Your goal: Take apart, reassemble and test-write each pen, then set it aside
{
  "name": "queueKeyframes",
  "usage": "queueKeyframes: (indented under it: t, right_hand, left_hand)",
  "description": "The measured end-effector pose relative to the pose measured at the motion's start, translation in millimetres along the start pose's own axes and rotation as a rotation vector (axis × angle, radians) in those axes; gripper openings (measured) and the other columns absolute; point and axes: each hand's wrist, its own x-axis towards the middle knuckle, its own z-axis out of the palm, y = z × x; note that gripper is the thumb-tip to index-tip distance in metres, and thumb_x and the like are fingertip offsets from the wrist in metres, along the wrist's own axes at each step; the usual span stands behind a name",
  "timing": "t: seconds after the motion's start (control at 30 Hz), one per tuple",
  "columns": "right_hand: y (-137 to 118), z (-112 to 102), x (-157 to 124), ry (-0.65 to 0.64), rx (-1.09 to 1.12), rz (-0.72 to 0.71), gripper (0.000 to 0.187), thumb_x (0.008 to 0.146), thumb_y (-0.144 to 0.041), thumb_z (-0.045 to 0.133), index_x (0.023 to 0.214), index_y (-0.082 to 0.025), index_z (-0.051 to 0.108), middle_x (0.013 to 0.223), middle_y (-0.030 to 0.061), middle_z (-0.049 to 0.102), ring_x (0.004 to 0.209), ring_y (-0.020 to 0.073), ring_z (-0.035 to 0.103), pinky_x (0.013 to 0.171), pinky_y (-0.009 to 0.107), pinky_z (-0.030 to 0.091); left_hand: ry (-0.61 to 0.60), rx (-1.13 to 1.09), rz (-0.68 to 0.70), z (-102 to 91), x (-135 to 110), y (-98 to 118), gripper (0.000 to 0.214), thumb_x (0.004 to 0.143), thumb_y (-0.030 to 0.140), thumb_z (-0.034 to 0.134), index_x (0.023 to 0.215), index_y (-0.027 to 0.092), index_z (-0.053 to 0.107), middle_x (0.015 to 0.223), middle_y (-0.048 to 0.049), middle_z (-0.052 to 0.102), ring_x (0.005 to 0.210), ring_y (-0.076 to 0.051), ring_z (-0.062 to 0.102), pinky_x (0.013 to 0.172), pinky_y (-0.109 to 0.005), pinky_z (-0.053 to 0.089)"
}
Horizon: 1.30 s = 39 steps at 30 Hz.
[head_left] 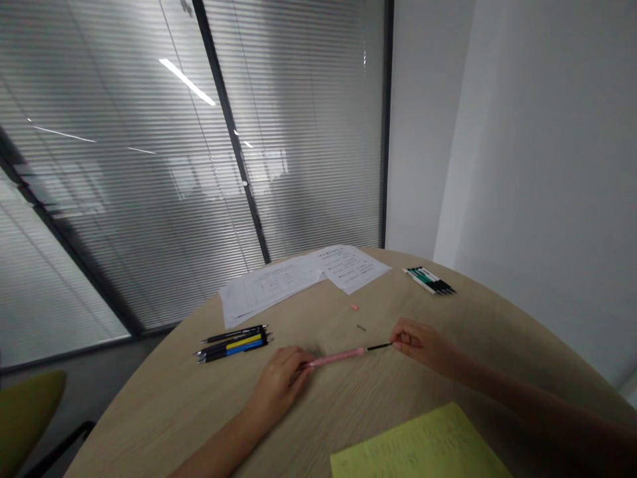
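My left hand [281, 380] is closed around one end of a pink pen barrel [338, 357], which lies almost level just above or on the table. Thin and dark, a pen refill [379, 346] lines up with the barrel's right end, a small gap apart. The fingertips of my right hand [413, 340] pinch the refill's far end. Beyond the barrel lie a tiny dark piece that looks like a spring [361, 327] and a small pink pen part [354, 307].
Several dark pens, some with yellow and blue [239, 344], lie at the left. A row of green, white and black pens [428, 281] rests at the right. Printed sheets [279, 285] cover the far edge of the round table [298, 441]. Yellow paper [418, 446] lies in front.
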Motion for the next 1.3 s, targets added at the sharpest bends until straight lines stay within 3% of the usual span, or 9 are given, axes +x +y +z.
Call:
queueKeyframes:
  t: [0.3,0.47,0.57,0.67,0.8,0.93,1.13,1.3]
  right_hand:
    - [-25.2,6.5,-6.9,-0.017,-0.015,-0.091,0.008,0.075,-0.021,0.049,0.070,-0.017,0.054,0.065,-0.0003,0.050,0.055,0.0094,0.045,0.049,0.019,0.035]
    - [-32.6,11.2,-11.8,-0.073,-0.003,-0.131,0.009,0.072,-0.022,0.055,0.081,-0.018,0.057,0.070,0.0000,0.054,0.056,0.0087,0.046,0.051,0.019,0.037]
    - [-24.3,11.7,-8.9,-0.032,0.096,-0.074,0.021,0.076,-0.028,0.050,0.095,-0.018,0.055,0.070,0.0005,0.056,0.054,0.0089,0.048,0.050,0.019,0.038]
    - [-12.0,11.8,1.1,0.024,0.110,-0.010,0.024,0.082,-0.030,0.040,0.094,-0.018,0.057,0.072,0.0015,0.058,0.057,0.0102,0.050,0.053,0.021,0.039]
    - [-4.5,15.4,20.9,0.009,-0.075,0.040,0.020,0.078,-0.025,0.044,0.086,-0.017,0.061,0.076,0.0036,0.061,0.066,0.0133,0.054,0.061,0.024,0.040]
    - [-10.5,23.6,40.0,-0.019,-0.249,0.004,0.019,0.078,-0.023,0.047,0.088,-0.018,0.062,0.088,0.0058,0.062,0.079,0.0152,0.055,0.071,0.024,0.039]
    - [-16.4,34.1,56.6,-0.035,-0.410,0.008,0.019,0.080,-0.024,0.045,0.078,-0.017,0.063,0.090,0.0073,0.060,0.077,0.0164,0.056,0.065,0.025,0.039]
    - [-12.7,29.3,50.4,0.053,-0.305,0.022,0.015,0.078,-0.023,0.047,0.080,-0.018,0.061,0.082,0.0045,0.062,0.073,0.0150,0.056,0.064,0.024,0.040]
  left_hand:
    - [-0.075,0.027,0.073,-0.4,-1.5,11.0,0.019,0.083,0.025,0.039,0.084,0.018,0.057,0.074,-0.0061,0.061,0.071,-0.017,0.054,0.066,-0.029,0.042]
    - [-0.079,-0.041,0.049,1.8,-2.8,16.1,0.020,0.083,0.026,0.040,0.084,0.019,0.058,0.077,-0.0057,0.062,0.074,-0.017,0.055,0.069,-0.029,0.042]
    - [-0.053,-0.140,-0.063,0.1,-0.3,15.9,0.021,0.081,0.028,0.040,0.084,0.019,0.059,0.076,-0.0052,0.063,0.073,-0.017,0.056,0.068,-0.029,0.042]
    - [-0.029,-0.278,-0.266,-2.4,3.9,12.6,0.023,0.079,0.033,0.042,0.082,0.019,0.060,0.076,-0.0040,0.064,0.073,-0.018,0.056,0.067,-0.028,0.043]
    - [-0.046,-0.551,-0.438,-3.1,8.1,6.2,0.026,0.075,0.040,0.045,0.078,0.018,0.059,0.068,-0.0016,0.064,0.066,-0.016,0.057,0.062,-0.026,0.043]
    - [-0.034,-0.720,-0.493,-1.3,8.4,2.8,0.030,0.074,0.045,0.047,0.079,0.017,0.056,0.067,-0.0015,0.063,0.063,-0.015,0.056,0.062,-0.026,0.043]
    - [-0.008,-0.623,-0.473,-0.4,7.2,5.4,0.026,0.073,0.041,0.049,0.075,0.016,0.056,0.065,-0.0012,0.060,0.064,-0.016,0.054,0.061,-0.025,0.041]
    - [-0.056,-0.490,-0.438,-0.5,6.7,8.2,0.023,0.074,0.036,0.046,0.076,0.016,0.057,0.067,-0.0019,0.060,0.064,-0.016,0.054,0.058,-0.024,0.041]
